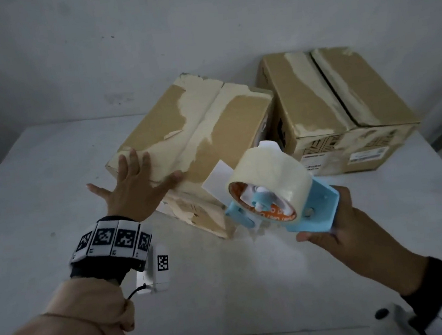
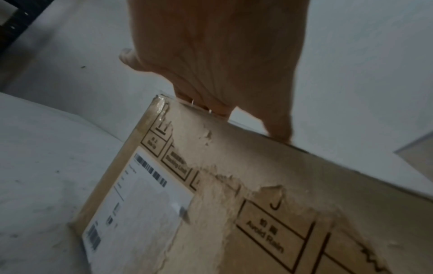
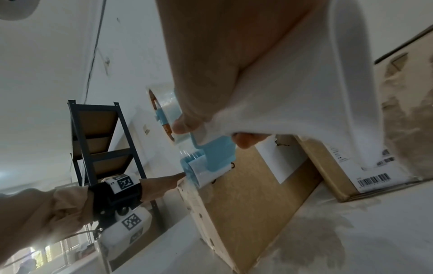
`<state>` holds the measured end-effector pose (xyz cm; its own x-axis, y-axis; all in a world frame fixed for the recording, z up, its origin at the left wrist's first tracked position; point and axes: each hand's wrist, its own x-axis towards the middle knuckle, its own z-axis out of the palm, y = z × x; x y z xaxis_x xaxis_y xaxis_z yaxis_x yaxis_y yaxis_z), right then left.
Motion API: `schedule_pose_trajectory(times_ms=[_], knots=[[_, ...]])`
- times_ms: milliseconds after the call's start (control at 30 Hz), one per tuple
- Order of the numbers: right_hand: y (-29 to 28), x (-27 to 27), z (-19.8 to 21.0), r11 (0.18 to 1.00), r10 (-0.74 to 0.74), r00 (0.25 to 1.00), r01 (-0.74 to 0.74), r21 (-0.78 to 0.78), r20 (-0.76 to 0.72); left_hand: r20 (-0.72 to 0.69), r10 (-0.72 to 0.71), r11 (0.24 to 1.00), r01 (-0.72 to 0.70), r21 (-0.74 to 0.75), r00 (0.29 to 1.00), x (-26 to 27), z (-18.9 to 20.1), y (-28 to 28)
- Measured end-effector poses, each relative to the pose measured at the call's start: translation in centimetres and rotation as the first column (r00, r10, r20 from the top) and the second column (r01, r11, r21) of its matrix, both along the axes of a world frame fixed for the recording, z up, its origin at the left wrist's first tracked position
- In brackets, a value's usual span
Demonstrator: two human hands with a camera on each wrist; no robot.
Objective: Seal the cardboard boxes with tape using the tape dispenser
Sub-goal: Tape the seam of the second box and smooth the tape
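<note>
Two cardboard boxes are seen on the white table (image 1: 32, 175) from the head: the near box (image 1: 203, 130) and, just beside it toward the wall, the far box (image 1: 326, 102). The left hand (image 1: 135, 189) is spread flat on the near box's top edge. The blue tape dispenser (image 1: 277, 199), held above the table in front of the near box, is gripped by the right hand (image 1: 343, 232).

From the left wrist, straight fingers (image 2: 279, 128) are seen pressed on that box's upper edge, above its torn label (image 2: 138, 205).

From the right wrist, fingers (image 3: 185, 124) are seen curled round the dispenser's handle.

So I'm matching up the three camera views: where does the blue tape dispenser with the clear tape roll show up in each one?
Head: blue tape dispenser with the clear tape roll, lower right of centre, held by the right hand.
Left wrist: not in view.
Right wrist: dispenser at centre, below the fingers.
Shared landmark: the nearer torn brown cardboard box.
</note>
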<state>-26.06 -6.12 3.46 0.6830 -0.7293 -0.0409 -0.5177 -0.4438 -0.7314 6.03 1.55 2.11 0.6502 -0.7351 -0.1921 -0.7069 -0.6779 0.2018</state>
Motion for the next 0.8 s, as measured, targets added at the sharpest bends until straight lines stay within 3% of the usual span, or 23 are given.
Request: schedule_pose_trajectory(times_ms=[167,400,567,700,800], knots=[[0.0,0.3,-1.6,0.997,-0.040,0.998,0.037,0.067,0.040,-0.021,0.000,0.999,0.001,0.034,1.000,-0.3,0.2,0.1],[1.9,-5.3,-8.1,0.975,-0.185,0.978,0.195,0.105,-0.092,-0.023,-0.002,0.999,0.003,0.036,1.000,-0.3,-0.1,-0.3],[1.4,-5.3,-9.9,0.974,-0.110,0.991,0.093,-0.206,-0.076,-0.038,-0.002,0.999,0.003,0.040,0.999,-0.3,0.1,-0.2],[-0.3,-4.7,-11.6,0.902,-0.024,0.963,-0.096,-0.421,-0.270,-0.027,0.000,0.999,0.001,0.046,1.000,-0.3,0.3,0.0],[-1.3,-5.0,-12.7,0.876,-0.046,0.948,-0.114,-0.469,-0.316,-0.016,0.012,0.999,-0.011,0.043,1.000,-0.6,0.3,0.0]])
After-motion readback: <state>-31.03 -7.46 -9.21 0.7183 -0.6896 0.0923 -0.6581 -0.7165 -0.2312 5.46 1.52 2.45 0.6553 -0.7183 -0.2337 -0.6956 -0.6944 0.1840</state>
